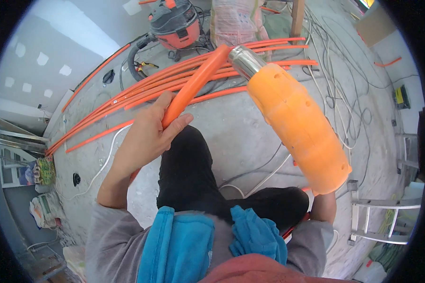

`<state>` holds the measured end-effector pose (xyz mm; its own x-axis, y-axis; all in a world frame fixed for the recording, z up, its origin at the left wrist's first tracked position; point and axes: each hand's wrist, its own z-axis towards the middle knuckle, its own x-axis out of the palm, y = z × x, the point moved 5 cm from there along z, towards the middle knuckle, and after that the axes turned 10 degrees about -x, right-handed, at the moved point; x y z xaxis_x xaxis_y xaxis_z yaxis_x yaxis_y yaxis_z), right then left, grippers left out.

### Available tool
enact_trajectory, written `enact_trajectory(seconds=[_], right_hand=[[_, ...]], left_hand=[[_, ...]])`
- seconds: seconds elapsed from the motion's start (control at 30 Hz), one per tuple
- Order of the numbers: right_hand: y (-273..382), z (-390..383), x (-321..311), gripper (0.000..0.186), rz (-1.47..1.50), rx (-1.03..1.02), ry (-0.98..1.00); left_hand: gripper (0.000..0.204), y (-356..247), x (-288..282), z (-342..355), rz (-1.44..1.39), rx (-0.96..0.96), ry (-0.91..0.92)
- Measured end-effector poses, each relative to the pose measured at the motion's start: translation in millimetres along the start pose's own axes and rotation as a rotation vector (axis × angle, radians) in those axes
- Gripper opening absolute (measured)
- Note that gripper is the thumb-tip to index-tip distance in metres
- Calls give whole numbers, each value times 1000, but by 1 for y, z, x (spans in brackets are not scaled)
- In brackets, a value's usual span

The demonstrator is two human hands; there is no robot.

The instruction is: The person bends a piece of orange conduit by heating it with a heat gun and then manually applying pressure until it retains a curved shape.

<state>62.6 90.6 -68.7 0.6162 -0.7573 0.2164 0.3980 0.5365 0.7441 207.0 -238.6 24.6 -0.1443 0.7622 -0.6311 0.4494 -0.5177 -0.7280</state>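
My left hand [144, 129] is closed around an orange plastic pipe [197, 85], thumb lying along its near side. The pipe slants up and to the right, and its far part comes close to the metal nozzle [246, 62] of an orange heat gun [297, 125]; I cannot tell whether they touch. A lower piece of pipe shows below my left wrist. On the right, the heat gun is held up in the air with its nozzle toward the pipe. My right hand [322, 200] is behind its rear end, with the handle and most fingers hidden by the orange body.
Several long orange pipes [113, 104] lie across the concrete floor ahead. Behind them stand a red-and-black vacuum cleaner [177, 30] and a large printed sack [236, 21]. Loose cables [337, 80] tangle at the right, near a metal ladder [387, 203]. My bent legs [186, 165] are below.
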Motion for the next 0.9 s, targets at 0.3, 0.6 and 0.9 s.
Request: enact_trajectory(seconds=[0.3, 0.6, 0.9], right_hand=[[-21, -43, -55, 27, -935, 570, 95], [46, -3, 17, 31, -1295, 68, 453], [62, 17, 45, 37, -1454, -75, 558]], left_hand=[[29, 12, 8, 2, -373, -127, 251], [37, 23, 23, -9, -385, -208, 157], [30, 4, 16, -19, -38, 101, -141]])
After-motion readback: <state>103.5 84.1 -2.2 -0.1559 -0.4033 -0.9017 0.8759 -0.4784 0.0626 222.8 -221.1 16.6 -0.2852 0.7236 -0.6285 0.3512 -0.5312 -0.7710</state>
